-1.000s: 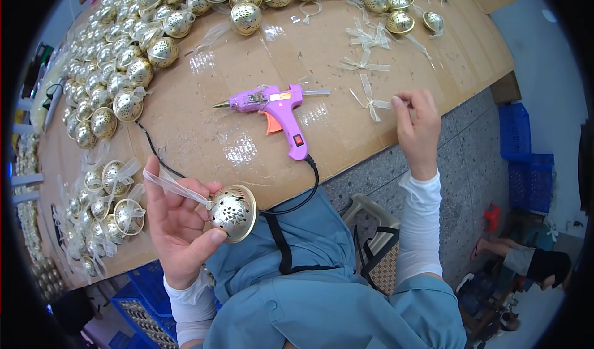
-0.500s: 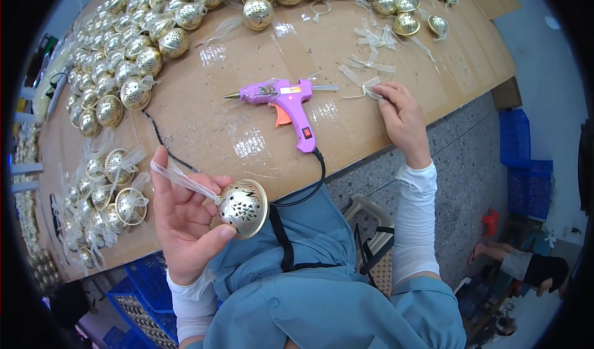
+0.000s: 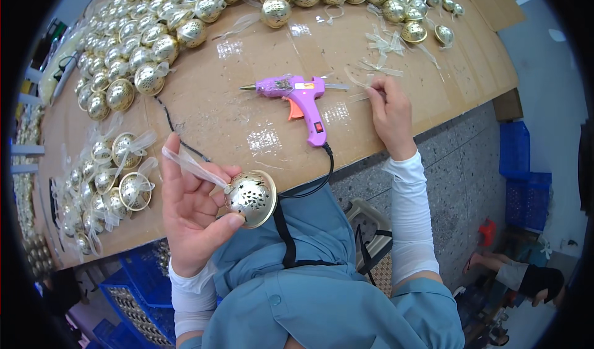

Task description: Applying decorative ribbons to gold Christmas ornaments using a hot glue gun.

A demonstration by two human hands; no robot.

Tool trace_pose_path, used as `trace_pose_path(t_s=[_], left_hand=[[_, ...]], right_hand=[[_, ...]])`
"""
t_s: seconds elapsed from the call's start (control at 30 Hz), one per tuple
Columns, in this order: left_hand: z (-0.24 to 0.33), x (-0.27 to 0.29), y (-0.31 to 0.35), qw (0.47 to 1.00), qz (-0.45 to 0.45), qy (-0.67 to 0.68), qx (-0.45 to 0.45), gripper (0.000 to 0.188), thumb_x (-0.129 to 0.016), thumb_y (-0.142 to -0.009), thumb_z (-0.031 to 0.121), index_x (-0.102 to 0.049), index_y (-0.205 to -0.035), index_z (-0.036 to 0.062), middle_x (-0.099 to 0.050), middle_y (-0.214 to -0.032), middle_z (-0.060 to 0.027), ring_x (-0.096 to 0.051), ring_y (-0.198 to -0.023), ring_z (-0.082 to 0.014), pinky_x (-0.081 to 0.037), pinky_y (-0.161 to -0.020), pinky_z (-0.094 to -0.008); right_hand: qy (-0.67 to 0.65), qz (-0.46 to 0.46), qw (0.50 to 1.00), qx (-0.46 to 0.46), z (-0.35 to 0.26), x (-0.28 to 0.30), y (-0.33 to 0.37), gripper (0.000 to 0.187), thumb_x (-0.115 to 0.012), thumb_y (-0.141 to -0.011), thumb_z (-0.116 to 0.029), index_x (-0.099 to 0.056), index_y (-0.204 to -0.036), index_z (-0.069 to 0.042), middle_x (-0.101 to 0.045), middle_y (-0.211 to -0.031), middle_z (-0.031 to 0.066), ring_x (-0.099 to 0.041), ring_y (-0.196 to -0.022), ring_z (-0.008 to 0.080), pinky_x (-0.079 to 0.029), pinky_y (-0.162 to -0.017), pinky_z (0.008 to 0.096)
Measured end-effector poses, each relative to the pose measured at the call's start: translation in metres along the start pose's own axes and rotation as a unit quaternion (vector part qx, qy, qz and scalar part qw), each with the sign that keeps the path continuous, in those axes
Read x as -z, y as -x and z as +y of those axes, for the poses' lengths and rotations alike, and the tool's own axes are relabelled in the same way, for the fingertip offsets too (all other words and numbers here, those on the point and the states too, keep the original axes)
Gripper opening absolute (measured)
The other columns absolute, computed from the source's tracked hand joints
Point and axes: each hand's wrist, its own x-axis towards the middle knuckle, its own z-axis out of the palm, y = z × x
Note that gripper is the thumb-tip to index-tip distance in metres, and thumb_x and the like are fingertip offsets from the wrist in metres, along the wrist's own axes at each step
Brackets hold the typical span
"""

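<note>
My left hand [image 3: 197,216] holds a gold ball ornament [image 3: 250,199] with cut-out patterns, thumb and fingers pinching its rim and side. A sheer white ribbon [image 3: 197,166] runs from the ornament's top across my raised fingers. Over the cardboard-covered table, my right hand [image 3: 391,111] pinches a thin white ribbon bow [image 3: 360,80]; its fingertips partly cover it. Between the hands lies a purple hot glue gun [image 3: 303,98] with an orange trigger, its nozzle toward the left and a clear glue stick out of its back.
Many gold ornaments [image 3: 154,46] crowd the table's far and left side. A smaller ribboned group [image 3: 102,185] sits left of my left hand. Loose ribbon bows [image 3: 385,43] lie beyond my right hand. The gun's black cord [image 3: 328,170] drops over the near edge. Blue crates [image 3: 526,194] stand at right.
My right hand has closed on the ribbon bow and drawn its fingers in. The left hand still holds the ornament, now turned slightly. The whole view has shifted a little.
</note>
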Motion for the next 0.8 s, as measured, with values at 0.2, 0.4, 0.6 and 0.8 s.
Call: trace_pose_path(t_s=[0.2, 0.4, 0.6, 0.8], left_hand=[[0.001, 0.003, 0.000, 0.999, -0.018, 0.026, 0.005, 0.103, -0.066, -0.067, -0.008, 0.001, -0.143, 0.0095, -0.049, -0.106, -0.0120, -0.050, -0.108, -0.0251, -0.047, -0.090, -0.0398], [0.003, 0.009, 0.004, 1.000, -0.020, 0.015, -0.005, 0.101, -0.066, -0.068, -0.007, 0.000, -0.143, 0.0092, -0.049, -0.105, -0.0111, -0.050, -0.107, -0.0237, -0.047, -0.090, -0.0393], [0.007, 0.015, 0.014, 0.999, -0.026, 0.016, -0.018, 0.099, -0.065, -0.069, -0.006, -0.001, -0.143, 0.0086, -0.049, -0.102, -0.0099, -0.051, -0.106, -0.0225, -0.046, -0.090, -0.0373], [0.009, 0.022, 0.023, 0.999, -0.015, -0.007, -0.038, 0.099, -0.065, -0.066, -0.008, -0.003, -0.142, 0.0073, -0.051, -0.101, -0.0130, -0.053, -0.105, -0.0252, -0.048, -0.088, -0.0366]], right_hand=[[-0.237, -0.063, 0.966, -0.084, -0.035, 0.017, 0.003, 0.008, -0.059, -0.082, 0.000, -0.061, -0.089, 0.002, -0.059, -0.077, 0.0031, -0.055, -0.068, 0.0102, -0.045, -0.063, 0.0224], [-0.286, -0.179, 0.935, -0.107, -0.088, 0.035, 0.003, 0.012, -0.057, -0.082, 0.002, -0.061, -0.094, 0.004, -0.059, -0.079, 0.0033, -0.054, -0.069, 0.0083, -0.044, -0.062, 0.0203], [-0.298, -0.258, 0.917, -0.061, -0.126, 0.039, 0.009, 0.010, -0.057, -0.080, 0.004, -0.061, -0.089, 0.004, -0.059, -0.080, 0.0069, -0.053, -0.067, 0.0098, -0.043, -0.058, 0.0212], [-0.355, -0.304, 0.884, -0.020, -0.162, 0.037, 0.023, 0.007, -0.061, -0.075, 0.003, -0.061, -0.082, 0.004, -0.059, -0.079, 0.0096, -0.055, -0.067, 0.0119, -0.042, -0.056, 0.0219]])
